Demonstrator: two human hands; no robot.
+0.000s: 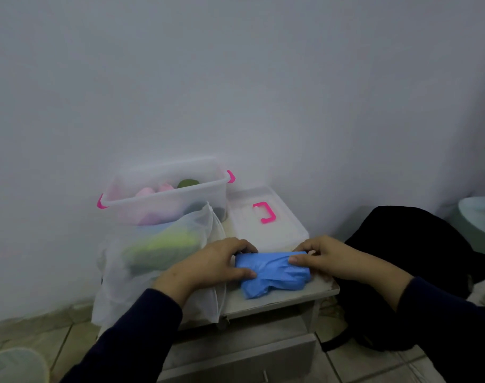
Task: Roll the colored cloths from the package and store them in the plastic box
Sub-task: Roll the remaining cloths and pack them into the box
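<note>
A pale wall (pixel 235 78) is filling most of the view, with a tiled floor (pixel 42 335) showing at its foot. A black bag (pixel 418 272) is slumping on the floor just right of a small white table (pixel 277 299). On the table's left part a translucent white package (pixel 158 272) is lying, partly hanging over the edge, with yellow-green cloths showing through it. Behind it a clear plastic box (pixel 166 194) with pink clips is standing open, holding pink and dark green rolled cloths. Its lid (pixel 266 222), with a pink handle, is lying flat to the right of the box. At the table's front a blue cloth (pixel 274 275) is lying, partly rolled. The left hand (pixel 211 264) is gripping the cloth's left end, its grip closed with fingers curled over the roll and thumb on the front. The right hand (pixel 321 258) is pinching the cloth's right end in the same closed grip.
</note>
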